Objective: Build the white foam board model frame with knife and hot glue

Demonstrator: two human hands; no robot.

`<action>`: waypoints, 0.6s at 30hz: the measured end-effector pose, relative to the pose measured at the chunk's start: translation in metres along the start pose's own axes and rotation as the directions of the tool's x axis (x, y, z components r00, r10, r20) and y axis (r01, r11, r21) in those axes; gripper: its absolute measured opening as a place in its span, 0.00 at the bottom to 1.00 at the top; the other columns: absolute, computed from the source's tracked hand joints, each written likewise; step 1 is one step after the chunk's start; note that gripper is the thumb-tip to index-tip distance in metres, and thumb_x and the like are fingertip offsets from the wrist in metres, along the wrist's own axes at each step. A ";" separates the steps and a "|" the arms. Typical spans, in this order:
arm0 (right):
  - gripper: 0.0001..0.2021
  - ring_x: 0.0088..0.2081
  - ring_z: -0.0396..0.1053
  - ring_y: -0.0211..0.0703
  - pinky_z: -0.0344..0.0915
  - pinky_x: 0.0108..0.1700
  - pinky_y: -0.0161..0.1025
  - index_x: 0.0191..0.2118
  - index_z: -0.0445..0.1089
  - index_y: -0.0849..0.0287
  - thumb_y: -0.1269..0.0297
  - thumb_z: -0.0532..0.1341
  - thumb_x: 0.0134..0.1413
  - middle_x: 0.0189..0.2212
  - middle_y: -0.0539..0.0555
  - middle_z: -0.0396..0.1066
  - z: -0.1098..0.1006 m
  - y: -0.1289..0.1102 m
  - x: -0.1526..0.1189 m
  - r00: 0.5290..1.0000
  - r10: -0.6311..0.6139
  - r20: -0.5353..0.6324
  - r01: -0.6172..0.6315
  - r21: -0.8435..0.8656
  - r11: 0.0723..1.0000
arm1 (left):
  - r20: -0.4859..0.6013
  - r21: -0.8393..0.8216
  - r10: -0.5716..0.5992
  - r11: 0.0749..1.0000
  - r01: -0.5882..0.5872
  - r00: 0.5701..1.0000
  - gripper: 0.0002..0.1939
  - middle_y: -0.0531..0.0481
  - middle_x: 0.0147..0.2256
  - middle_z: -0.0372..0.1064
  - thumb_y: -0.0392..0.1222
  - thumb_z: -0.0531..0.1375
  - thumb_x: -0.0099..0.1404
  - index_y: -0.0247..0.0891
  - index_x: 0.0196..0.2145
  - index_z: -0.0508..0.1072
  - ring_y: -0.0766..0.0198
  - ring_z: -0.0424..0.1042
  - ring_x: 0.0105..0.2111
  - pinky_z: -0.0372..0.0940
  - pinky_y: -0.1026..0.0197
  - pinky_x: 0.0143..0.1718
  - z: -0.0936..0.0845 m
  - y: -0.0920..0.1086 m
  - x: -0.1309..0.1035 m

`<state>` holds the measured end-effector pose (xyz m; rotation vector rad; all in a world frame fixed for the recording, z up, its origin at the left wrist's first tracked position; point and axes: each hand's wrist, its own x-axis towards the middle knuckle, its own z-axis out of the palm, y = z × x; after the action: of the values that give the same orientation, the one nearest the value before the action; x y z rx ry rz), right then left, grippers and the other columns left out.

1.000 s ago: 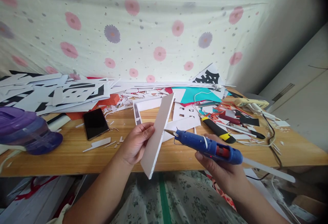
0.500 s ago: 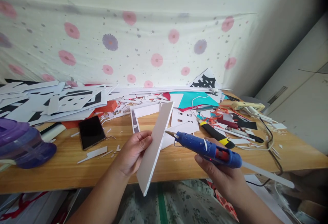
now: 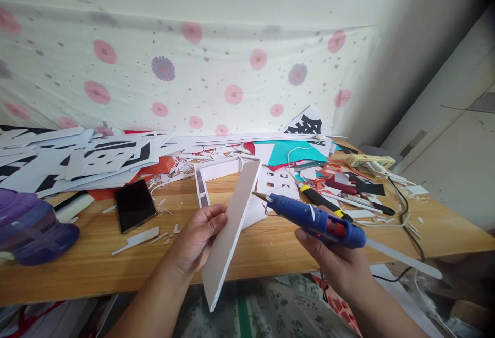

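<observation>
My left hand (image 3: pixel 201 235) grips a long white foam board strip (image 3: pixel 232 230) by its left side, thumb on its face, the strip tilted with its upper end leaning right. My right hand (image 3: pixel 336 255) is wrapped round a blue glue gun (image 3: pixel 309 219), a clear glue stick (image 3: pixel 404 258) poking out of its back. The metal nozzle is close to the strip's right edge, near the upper part; whether it touches is hard to tell. Behind the strip, a white frame (image 3: pixel 201 186) lies on the wooden table.
A black phone (image 3: pixel 135 206) and a purple bottle (image 3: pixel 34 227) are at the left. White boards (image 3: pixel 104 157) are piled behind. A yellow and black cutter (image 3: pixel 325 201), coloured scraps (image 3: pixel 340 183) and a power strip (image 3: pixel 371 161) with cables lie to the right.
The view has shifted slightly. The nozzle has moved up along the strip's right edge, toward its upper end. Both hands keep their holds.
</observation>
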<state>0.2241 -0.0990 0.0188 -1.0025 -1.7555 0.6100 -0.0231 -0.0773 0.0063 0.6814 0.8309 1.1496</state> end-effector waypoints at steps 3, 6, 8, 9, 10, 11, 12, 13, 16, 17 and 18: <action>0.10 0.26 0.61 0.39 0.60 0.28 0.35 0.27 0.64 0.55 0.62 0.60 0.61 0.24 0.48 0.63 0.000 0.000 0.002 1.000 0.004 -0.014 -0.004 -0.004 1.000 | 0.004 -0.006 -0.005 1.000 0.005 1.000 0.20 0.49 0.23 0.75 0.45 0.77 0.39 0.33 0.29 0.79 0.71 0.68 0.20 0.59 0.72 0.18 -0.001 -0.001 0.001; 0.11 0.25 0.61 0.38 0.60 0.27 0.35 0.28 0.64 0.56 0.60 0.59 0.61 0.24 0.48 0.62 0.000 0.002 0.004 1.000 0.022 -0.020 -0.021 0.010 1.000 | 0.002 0.005 -0.004 1.000 0.004 1.000 0.20 0.49 0.23 0.75 0.45 0.77 0.39 0.34 0.29 0.79 0.71 0.68 0.20 0.59 0.72 0.18 -0.001 -0.001 0.002; 0.11 0.25 0.60 0.38 0.60 0.27 0.35 0.27 0.63 0.56 0.60 0.59 0.61 0.23 0.48 0.61 0.000 0.003 0.004 1.000 0.021 -0.016 -0.021 0.008 1.000 | -0.003 0.006 -0.005 1.000 0.005 1.000 0.21 0.49 0.24 0.75 0.46 0.77 0.39 0.34 0.29 0.79 0.71 0.68 0.20 0.59 0.72 0.18 -0.001 0.000 0.001; 0.12 0.25 0.60 0.38 0.61 0.27 0.35 0.27 0.63 0.55 0.60 0.59 0.61 0.24 0.48 0.61 0.000 0.004 0.004 1.000 0.022 -0.013 -0.022 0.001 1.000 | -0.001 0.010 -0.004 1.000 0.004 1.000 0.21 0.49 0.23 0.75 0.46 0.77 0.39 0.34 0.29 0.79 0.71 0.68 0.20 0.59 0.72 0.18 -0.001 0.000 0.001; 0.12 0.25 0.61 0.39 0.61 0.27 0.36 0.27 0.63 0.55 0.60 0.59 0.61 0.24 0.49 0.61 0.000 0.005 0.004 1.000 0.023 -0.011 -0.023 -0.009 1.000 | 0.005 0.018 -0.004 1.000 0.003 1.000 0.20 0.49 0.22 0.74 0.46 0.77 0.39 0.34 0.29 0.79 0.71 0.67 0.20 0.58 0.71 0.18 -0.001 0.000 0.001; 0.12 0.26 0.61 0.39 0.61 0.28 0.36 0.27 0.62 0.55 0.59 0.58 0.62 0.24 0.49 0.61 0.000 0.005 0.004 1.000 0.028 -0.013 -0.028 -0.020 0.999 | 0.014 0.027 -0.002 1.000 0.002 1.000 0.20 0.49 0.21 0.73 0.46 0.77 0.40 0.33 0.29 0.79 0.71 0.67 0.19 0.58 0.71 0.19 -0.001 0.000 0.001; 0.12 0.26 0.61 0.39 0.61 0.28 0.36 0.27 0.62 0.55 0.59 0.59 0.61 0.24 0.49 0.61 -0.001 0.006 0.004 0.999 0.033 -0.019 -0.033 -0.031 0.999 | 0.021 0.038 0.000 0.999 0.000 1.000 0.19 0.49 0.20 0.72 0.46 0.77 0.41 0.32 0.28 0.79 0.70 0.67 0.19 0.58 0.71 0.19 -0.001 0.000 0.001; 0.13 0.26 0.61 0.39 0.61 0.28 0.36 0.26 0.61 0.55 0.59 0.59 0.61 0.23 0.49 0.62 -0.001 0.006 0.003 0.999 0.038 -0.026 -0.039 -0.042 0.998 | 0.025 0.048 0.001 0.999 -0.002 1.000 0.19 0.49 0.20 0.71 0.46 0.76 0.41 0.32 0.28 0.78 0.70 0.66 0.19 0.58 0.71 0.19 -0.001 -0.001 0.001; 0.14 0.25 0.60 0.39 0.60 0.27 0.36 0.25 0.61 0.55 0.59 0.59 0.61 0.23 0.49 0.61 -0.001 0.008 0.003 0.998 0.038 -0.049 -0.041 -0.065 0.997 | 0.027 0.067 -0.005 0.998 0.003 1.000 0.19 0.49 0.21 0.72 0.46 0.76 0.42 0.32 0.27 0.78 0.70 0.67 0.20 0.58 0.71 0.20 -0.001 -0.001 0.001; 0.14 0.25 0.59 0.38 0.60 0.27 0.36 0.25 0.61 0.55 0.59 0.59 0.61 0.22 0.49 0.61 -0.002 0.008 0.003 0.998 0.036 -0.052 -0.040 -0.069 0.997 | 0.027 0.070 -0.009 0.998 0.007 1.000 0.19 0.49 0.21 0.72 0.46 0.76 0.41 0.32 0.27 0.78 0.70 0.66 0.20 0.58 0.71 0.20 -0.001 0.000 0.001; 0.14 0.25 0.59 0.38 0.59 0.27 0.36 0.25 0.61 0.55 0.59 0.59 0.60 0.22 0.48 0.61 -0.002 0.008 0.003 0.998 0.033 -0.054 -0.037 -0.072 0.997 | 0.027 0.070 -0.014 0.997 0.013 1.000 0.19 0.49 0.21 0.72 0.47 0.76 0.41 0.32 0.27 0.79 0.71 0.66 0.19 0.57 0.71 0.19 -0.001 0.000 0.001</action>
<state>0.2281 -0.0920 0.0144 -1.0923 -1.7275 0.5406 -0.0235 -0.0767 0.0054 0.7466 0.8546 1.1009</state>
